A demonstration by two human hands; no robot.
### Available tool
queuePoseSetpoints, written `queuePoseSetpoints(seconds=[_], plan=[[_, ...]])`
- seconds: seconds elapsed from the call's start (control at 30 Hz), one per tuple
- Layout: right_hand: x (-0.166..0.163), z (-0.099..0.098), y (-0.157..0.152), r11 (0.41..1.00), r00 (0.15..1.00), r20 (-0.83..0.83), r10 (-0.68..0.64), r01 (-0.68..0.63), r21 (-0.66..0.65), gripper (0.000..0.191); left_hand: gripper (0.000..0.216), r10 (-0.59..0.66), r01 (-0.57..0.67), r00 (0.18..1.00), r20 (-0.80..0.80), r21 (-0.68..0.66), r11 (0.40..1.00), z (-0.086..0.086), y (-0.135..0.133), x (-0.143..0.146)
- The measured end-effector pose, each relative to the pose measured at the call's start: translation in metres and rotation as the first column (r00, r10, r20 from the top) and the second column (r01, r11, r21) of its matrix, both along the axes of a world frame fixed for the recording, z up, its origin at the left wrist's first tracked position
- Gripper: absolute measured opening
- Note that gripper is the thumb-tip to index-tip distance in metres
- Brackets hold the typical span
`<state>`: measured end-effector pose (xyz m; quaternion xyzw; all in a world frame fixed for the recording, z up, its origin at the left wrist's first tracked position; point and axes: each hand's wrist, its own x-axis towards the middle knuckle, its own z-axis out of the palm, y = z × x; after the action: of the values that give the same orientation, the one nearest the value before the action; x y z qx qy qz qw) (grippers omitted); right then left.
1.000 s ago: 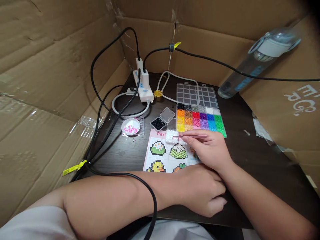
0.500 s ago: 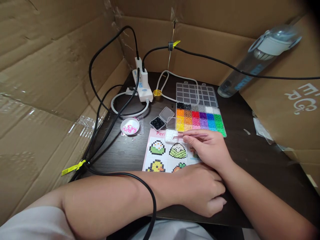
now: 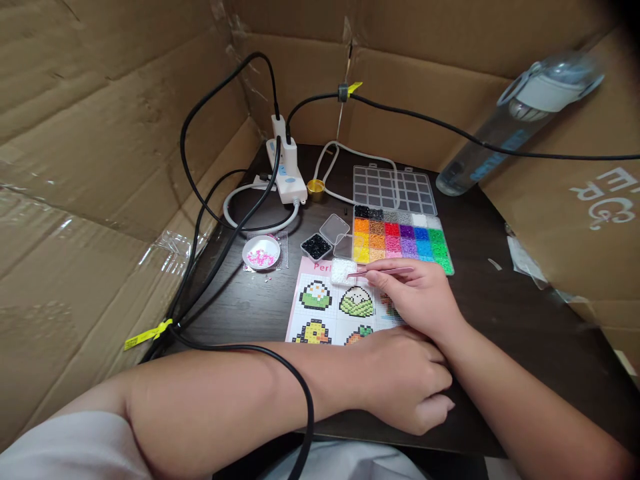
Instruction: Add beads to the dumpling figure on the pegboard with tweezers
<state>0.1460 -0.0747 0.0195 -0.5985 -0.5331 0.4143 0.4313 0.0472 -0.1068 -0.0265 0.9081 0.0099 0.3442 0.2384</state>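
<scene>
My right hand [image 3: 415, 288] pinches a pair of pink tweezers [image 3: 393, 271], their tips down in a small clear box of white beads [image 3: 343, 272]. That box sits at the top of a printed pattern sheet [image 3: 335, 315] with pixel pictures of rice balls and a chick. Below, my left hand [image 3: 413, 380] is closed in a loose fist by the table edge, touching my right wrist, its back covering the sheet's lower part. Nothing shows in its curled fingers. Just behind the sheet, a small box of black beads [image 3: 316, 247] has its lid up.
Beyond my right hand is a sorted bead case [image 3: 400, 237], its lid folded back. A white dish [image 3: 261, 252] of pink and white beads rests on a clear pegboard [image 3: 284, 257]. A power strip [image 3: 291, 187], black cables [image 3: 240, 230] and a bottle [image 3: 500, 133] stand among cardboard walls.
</scene>
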Motion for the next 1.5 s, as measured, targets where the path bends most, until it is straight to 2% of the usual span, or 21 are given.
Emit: queuePoseSetpoints(seconds=[0.53,0.8,0.97,1.13,1.23,1.37,1.5], plan=[[0.000,0.001,-0.001,0.996,0.996,-0.019,-0.085,0.086,0.037,0.007,0.025,0.003,-0.003,1.000,0.001,0.001,1.000,-0.002,0.000,0.000],[0.002,0.014,-0.007,0.976,0.982,-0.043,-0.185,0.189,0.107,0.005,0.027,-0.049,0.047,0.996,-0.076,-0.027,0.999,-0.001,0.001,0.000],[0.021,0.017,-0.015,0.952,0.965,-0.123,-0.233,0.253,0.175,0.012,0.030,-0.065,0.059,0.986,-0.156,-0.043,0.997,0.004,0.002,-0.002],[0.057,0.020,-0.031,0.924,0.931,-0.246,-0.270,0.322,0.205,0.016,0.029,-0.045,0.038,0.984,-0.173,-0.044,0.998,0.008,0.002,-0.003],[0.081,0.014,-0.044,0.898,0.894,-0.317,-0.316,0.389,0.203,0.016,0.029,-0.051,0.040,0.980,-0.191,-0.061,0.997,0.009,0.003,-0.004],[0.101,-0.005,-0.059,0.878,0.847,-0.342,-0.407,0.466,0.110,0.016,0.028,-0.052,0.034,0.976,-0.212,-0.087,0.996,0.009,0.004,-0.006],[0.105,-0.022,-0.065,0.888,0.848,-0.356,-0.392,0.450,0.093,0.015,0.025,-0.048,0.021,0.974,-0.220,-0.122,0.992,0.012,0.004,-0.007]])
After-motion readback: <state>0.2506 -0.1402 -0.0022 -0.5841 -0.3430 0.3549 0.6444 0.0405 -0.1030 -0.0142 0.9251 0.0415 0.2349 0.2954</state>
